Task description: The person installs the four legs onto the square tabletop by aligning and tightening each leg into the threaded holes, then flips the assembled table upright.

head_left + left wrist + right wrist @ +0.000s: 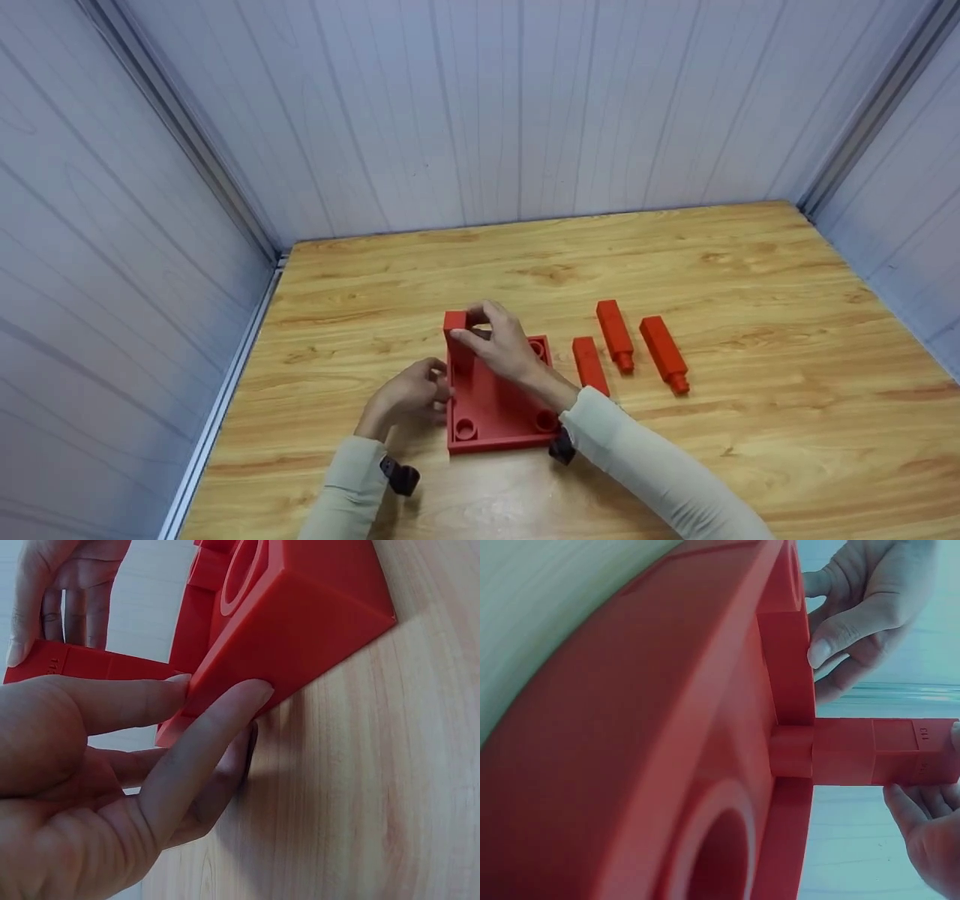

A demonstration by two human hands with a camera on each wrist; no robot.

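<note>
right grip point(504, 343) pinches a red post point(460, 358), numbers point(923, 736) showing only in wrist views; left grip point(409, 390) holds tray point(501, 442).

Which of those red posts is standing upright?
The red post at the far-left corner of the tray, in the right hand's grip: it stands on end, while the other three posts lie on the tabletop.

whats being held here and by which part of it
The right hand pinches the upright post near its upper end; the left hand touches the left side of the tray.
</note>
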